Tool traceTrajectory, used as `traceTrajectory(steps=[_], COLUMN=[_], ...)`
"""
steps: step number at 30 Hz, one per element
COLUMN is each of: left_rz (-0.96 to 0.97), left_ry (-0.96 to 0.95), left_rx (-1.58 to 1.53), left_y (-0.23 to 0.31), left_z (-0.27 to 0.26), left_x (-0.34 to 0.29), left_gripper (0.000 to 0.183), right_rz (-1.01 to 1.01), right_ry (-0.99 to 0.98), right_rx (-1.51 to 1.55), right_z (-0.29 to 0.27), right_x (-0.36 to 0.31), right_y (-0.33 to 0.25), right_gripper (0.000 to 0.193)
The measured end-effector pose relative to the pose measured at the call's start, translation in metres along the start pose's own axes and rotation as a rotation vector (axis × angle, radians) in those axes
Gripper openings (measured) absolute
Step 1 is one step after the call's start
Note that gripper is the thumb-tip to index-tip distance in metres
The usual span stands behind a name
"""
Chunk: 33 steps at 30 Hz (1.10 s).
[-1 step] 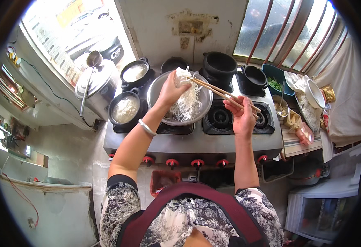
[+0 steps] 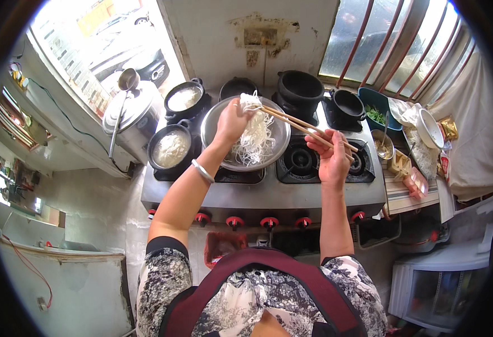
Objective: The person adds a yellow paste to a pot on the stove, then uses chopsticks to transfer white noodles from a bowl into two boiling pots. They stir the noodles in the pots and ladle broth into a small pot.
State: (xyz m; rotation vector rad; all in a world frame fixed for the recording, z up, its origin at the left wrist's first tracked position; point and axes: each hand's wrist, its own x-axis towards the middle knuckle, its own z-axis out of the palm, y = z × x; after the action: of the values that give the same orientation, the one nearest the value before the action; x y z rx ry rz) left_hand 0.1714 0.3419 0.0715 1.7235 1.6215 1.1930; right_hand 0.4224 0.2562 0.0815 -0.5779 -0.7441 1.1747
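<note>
landmark: the bowl, round, metal, on the stove. i watch from afar through the head camera.

noodles: white, thin, tangled. top of the bunch is gathered over the bowl's far side; strands hang over its middle. whether the lowest ends touch the bowl's floor, i can't tell.

left hand, over the bowl's left half: fingers closed on the top of the bunch. right hand, right of the bowl: grasping the chopsticks toward their back ends. tips reach over the bowl and meet the bunch beside the left fingers; i can't tell whether they pinch any strands.

handling, my judgement: light, limp, probably slippery if damp. single strands may slide out or snap under a hard squeeze. i'd take hold high, round the thick gathered part, with even, gentle pressure; chopsticks across several strands rather than on one loose end.

around the bowl: two dark pots with white contents on its left, a near pot and a far pot. big pot beyond it, to the right; small pot farther right. burner just right of it.
</note>
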Motion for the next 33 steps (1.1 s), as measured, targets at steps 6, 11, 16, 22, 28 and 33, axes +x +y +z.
traceTrajectory(steps=[6,11,16,22,28,33], left_rz=[-0.048,-0.119,-0.140,-0.036,-0.090,-0.176], left_ry=[0.011,-0.091,-0.204,-0.072,0.013,-0.095], left_rx=[-0.054,-0.324,-0.631,-0.828,-0.871,-0.973], left_y=[0.002,0.045,0.083,0.126,0.136,0.113], left_z=[0.000,-0.005,-0.044,-0.075,-0.074,-0.065], left_x=[0.019,0.027,0.040,0.056,0.050,0.043], left_gripper=[0.030,0.024,0.025,0.026,0.023,0.023], right_rz=[-0.109,-0.048,0.052,0.095,-0.092,-0.043], right_ry=[-0.113,-0.175,-0.128,-0.175,-0.169,-0.197], right_rx=[-0.339,-0.332,-0.337,-0.402,-0.444,-0.287], right_z=[0.003,0.005,-0.016,-0.016,0.000,0.019], right_x=[-0.007,0.000,0.011,0.011,-0.008,-0.016], right_y=[-0.044,-0.014,0.016,-0.001,-0.072,-0.042], right_gripper=[0.025,0.023,0.023,0.023,0.026,0.027])
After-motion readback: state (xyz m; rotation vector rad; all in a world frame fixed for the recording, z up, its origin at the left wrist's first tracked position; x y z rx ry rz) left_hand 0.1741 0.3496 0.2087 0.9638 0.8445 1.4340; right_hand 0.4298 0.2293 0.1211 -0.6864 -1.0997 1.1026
